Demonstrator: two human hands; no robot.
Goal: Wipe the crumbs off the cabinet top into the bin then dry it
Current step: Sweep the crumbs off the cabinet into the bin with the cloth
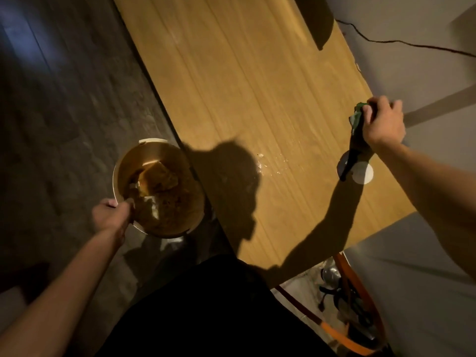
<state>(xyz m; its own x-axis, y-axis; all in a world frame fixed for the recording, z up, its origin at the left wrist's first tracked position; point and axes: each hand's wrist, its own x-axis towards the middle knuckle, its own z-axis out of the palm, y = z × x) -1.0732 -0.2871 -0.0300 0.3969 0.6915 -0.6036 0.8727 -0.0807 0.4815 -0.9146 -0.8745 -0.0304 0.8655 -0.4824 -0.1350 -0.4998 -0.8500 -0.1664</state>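
The wooden cabinet top (257,86) runs from the far middle to the near right. Pale crumbs (268,163) lie on it near its left edge, partly in my shadow. A round white bin (117,166) with paper scraps inside sits beside that left edge, lower than the top. My left hand (110,212) grips the bin's near rim. My right hand (383,122) is at the cabinet's right edge, closed on a green cloth (358,115) that sticks out past the fingers.
A white round disc (363,172) lies on the top just under my right wrist. A dark cable (401,42) trails across the pale wall side at the right. An orange-rimmed basket (360,305) with dark items stands below the cabinet's near end. Dark floor is at the left.
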